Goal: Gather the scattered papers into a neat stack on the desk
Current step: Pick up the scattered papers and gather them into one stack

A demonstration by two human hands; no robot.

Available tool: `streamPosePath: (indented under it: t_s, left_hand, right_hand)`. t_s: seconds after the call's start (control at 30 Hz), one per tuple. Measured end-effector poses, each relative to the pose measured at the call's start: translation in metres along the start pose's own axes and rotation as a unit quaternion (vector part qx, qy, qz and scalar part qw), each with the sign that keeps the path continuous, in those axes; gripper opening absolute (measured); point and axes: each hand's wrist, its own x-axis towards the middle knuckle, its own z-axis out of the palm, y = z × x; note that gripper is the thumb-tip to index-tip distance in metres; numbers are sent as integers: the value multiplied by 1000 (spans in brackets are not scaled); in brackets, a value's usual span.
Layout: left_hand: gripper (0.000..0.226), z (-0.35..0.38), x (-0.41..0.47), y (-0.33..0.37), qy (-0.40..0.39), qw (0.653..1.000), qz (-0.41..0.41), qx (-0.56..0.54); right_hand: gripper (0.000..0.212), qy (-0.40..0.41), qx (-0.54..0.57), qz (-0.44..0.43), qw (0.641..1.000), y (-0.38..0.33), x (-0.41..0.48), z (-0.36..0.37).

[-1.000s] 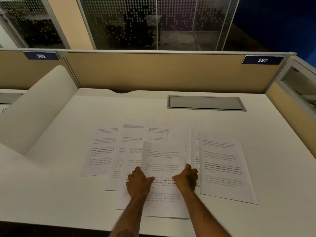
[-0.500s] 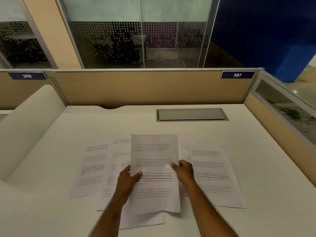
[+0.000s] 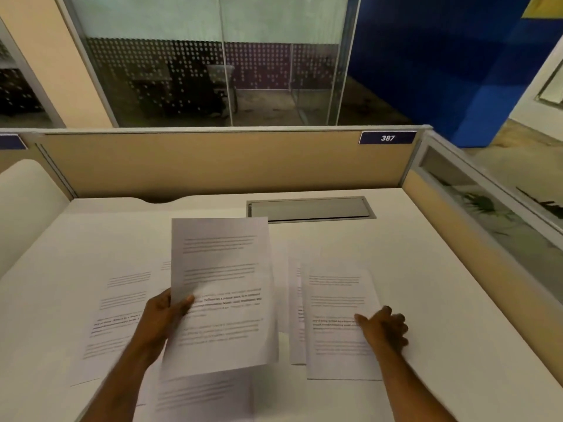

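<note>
Above the white desk (image 3: 426,269), my left hand (image 3: 158,321) pinched one white printed sheet (image 3: 222,293) by its edge. Right hand (image 3: 385,327) lay loosely curled, holding nothing, on the rightmost printed page (image 3: 338,324). Single-edge grip risked the sheet drooping, creasing.

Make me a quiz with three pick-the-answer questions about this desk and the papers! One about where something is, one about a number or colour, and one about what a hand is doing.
1. Where is the right hand?
A. On the sheet at the right
B. On the metal cable hatch
C. On the divider

2. What number is on the blue label?
A. 378
B. 387
C. 783

3. What is the left hand doing?
A. Lying flat on the desk
B. Holding a sheet up
C. Crumpling a sheet

Answers:
1. A: its fingers rest on the rightmost sheet, which lies flat on the desk.
2. B: white digits read 387.
3. B: the thumb pinches the left edge of the lifted sheet, raised above the other papers.
</note>
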Motion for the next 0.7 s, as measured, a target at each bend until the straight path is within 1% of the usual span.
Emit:
streamPosePath:
  t_s: [0.07, 0.17, 0.2, 0.27, 0.37, 0.47, 0.5, 0.57, 0.63, 0.7]
  left_hand:
    - [17, 0, -2, -3, -1, 1000, -1, -2]
    - [17, 4, -6, -8, -2, 1000, -3, -9]
    - [17, 5, -7, -9, -4, 1000, -4, -11]
    - [17, 7, -7, -11, -6, 1000, -4, -18]
    - [18, 6, -3, -10, -17, 1000, -8, -16]
    - [19, 3, 1, -9, -26, 999, -14, -14]
    - [19, 2, 3, -8, -26, 999, -14, -14]
    - [20, 1, 6, -7, -25, 999, -15, -17]
    - [20, 0, 9, -6, -24, 999, -17, -18]
    - [21, 0, 11, -5, -21, 999, -17, -18]
  right_hand:
    - [75, -13, -5, 6, 1000, 2, 5, 2]
    - [73, -44, 41, 42, 997, 1, 15, 4]
    - [71, -57, 61, 55, 995, 1, 19, 3]
    - [58, -75, 88, 66, 991, 1, 26, -1]
    - [37, -69, 133, 25, 988, 2, 34, -12]
    - [23, -77, 236, -32, 968, -4, 39, -22]
    - [22, -72, 233, -48, 969, -8, 39, -23]
    - [21, -51, 178, -77, 980, -16, 35, -19]
    - [19, -43, 137, -86, 986, -21, 30, -8]
    - [25, -36, 89, -87, 992, -24, 26, 6]
